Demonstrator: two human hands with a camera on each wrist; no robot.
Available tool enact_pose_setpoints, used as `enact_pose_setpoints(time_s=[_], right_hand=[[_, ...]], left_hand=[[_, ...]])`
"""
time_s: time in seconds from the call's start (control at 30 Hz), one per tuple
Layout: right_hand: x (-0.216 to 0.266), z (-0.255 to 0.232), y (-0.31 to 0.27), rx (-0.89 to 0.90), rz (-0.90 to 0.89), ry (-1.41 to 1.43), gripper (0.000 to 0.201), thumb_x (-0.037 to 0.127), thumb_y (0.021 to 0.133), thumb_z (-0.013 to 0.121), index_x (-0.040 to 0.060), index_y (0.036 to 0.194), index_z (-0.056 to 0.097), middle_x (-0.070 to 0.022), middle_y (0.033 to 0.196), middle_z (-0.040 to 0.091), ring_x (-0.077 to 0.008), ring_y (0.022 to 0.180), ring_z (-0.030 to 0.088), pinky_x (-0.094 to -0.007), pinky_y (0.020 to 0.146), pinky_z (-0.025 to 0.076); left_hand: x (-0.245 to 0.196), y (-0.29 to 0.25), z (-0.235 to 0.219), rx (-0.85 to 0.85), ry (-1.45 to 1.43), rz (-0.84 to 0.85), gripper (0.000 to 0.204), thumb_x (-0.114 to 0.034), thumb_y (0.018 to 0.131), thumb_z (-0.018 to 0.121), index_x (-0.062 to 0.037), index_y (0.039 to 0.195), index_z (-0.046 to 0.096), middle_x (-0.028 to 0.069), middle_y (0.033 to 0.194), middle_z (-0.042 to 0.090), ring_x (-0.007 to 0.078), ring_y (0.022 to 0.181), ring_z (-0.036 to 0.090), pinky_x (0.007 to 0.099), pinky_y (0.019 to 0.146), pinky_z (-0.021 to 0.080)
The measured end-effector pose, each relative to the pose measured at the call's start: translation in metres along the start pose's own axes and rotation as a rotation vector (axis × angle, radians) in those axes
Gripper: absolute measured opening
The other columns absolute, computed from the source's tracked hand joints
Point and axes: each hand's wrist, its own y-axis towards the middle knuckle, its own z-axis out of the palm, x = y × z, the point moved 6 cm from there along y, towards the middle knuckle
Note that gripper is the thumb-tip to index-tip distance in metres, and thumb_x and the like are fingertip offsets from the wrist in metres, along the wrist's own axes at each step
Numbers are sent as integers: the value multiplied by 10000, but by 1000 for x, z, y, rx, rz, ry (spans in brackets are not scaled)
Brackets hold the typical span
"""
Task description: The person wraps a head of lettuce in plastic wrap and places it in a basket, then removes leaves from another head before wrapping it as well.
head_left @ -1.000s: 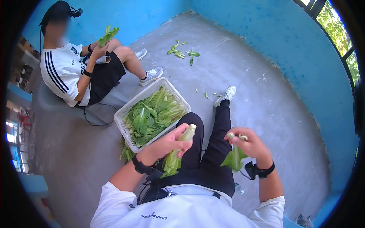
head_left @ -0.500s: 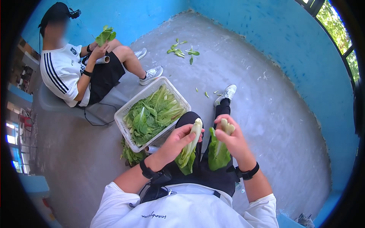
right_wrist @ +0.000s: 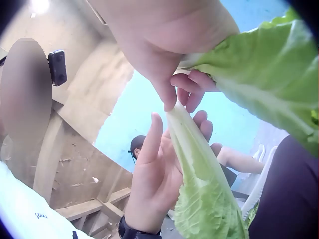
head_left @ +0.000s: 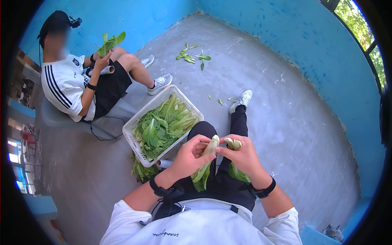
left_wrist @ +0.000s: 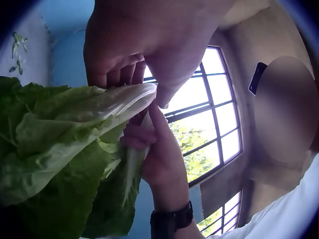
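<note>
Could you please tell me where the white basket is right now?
In the head view, the basket is left of centre, between the camera wearer's left knee and the person in the black cap.

I wear a white shirt (head_left: 212, 224) with dark script lettering (head_left: 165, 234) and black trousers (head_left: 238, 124). Black wristbands (head_left: 264, 189) circle both my wrists.

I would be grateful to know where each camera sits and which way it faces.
Head: atop the head, facing forward and down at legs, forearms, left hand, right hand and basket.
Left wrist: on that wrist, facing past left hand and leafy vegetable to right hand and window.
Right wrist: on that wrist, facing past right hand to left hand and blue wall.
The two wrist views share both hands and the left hand's leafy vegetable.
</note>
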Motion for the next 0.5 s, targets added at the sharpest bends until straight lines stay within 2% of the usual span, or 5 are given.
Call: enact_pose_setpoints(time_s=[0.07,0.13,0.33,0.43,0.5], right_hand=[[4,-2,-4,1,29,-112,161,72,872,795,-42,965,730,-1,807,689,-38,720,597,-217,624,479],[1,-2,-4,-7,31,-101,149,70,871,792,-39,952,732,2,797,686,-33,713,575,-219,614,459],[10,-8,-4,10,18,-168,130,59,865,781,-38,937,734,6,773,686,-24,705,556,-219,600,437],[9,-8,-4,6,7,-147,121,55,862,776,-42,921,735,4,766,693,-24,689,541,-221,590,428],[9,-7,-5,-3,-6,-135,120,60,858,777,-40,912,738,4,766,697,-23,672,524,-223,578,417]], left_hand=[[-1,0,0,10,91,-4,287,-38,982,672,-7,1239,548,108,1146,698,150,1070,689,295,926,550],[1,1,-2,21,169,-19,303,16,964,676,2,1236,545,116,1162,694,161,1081,690,300,935,557],[-11,0,2,34,332,-39,248,-15,989,653,15,1220,568,106,1105,712,153,1043,706,294,915,559],[-11,-1,3,-10,356,50,286,-139,980,688,-14,1211,575,135,983,739,180,920,745,318,782,557],[-12,-2,4,-24,377,56,299,-150,979,689,-15,1219,571,147,980,738,199,905,750,323,779,558]])
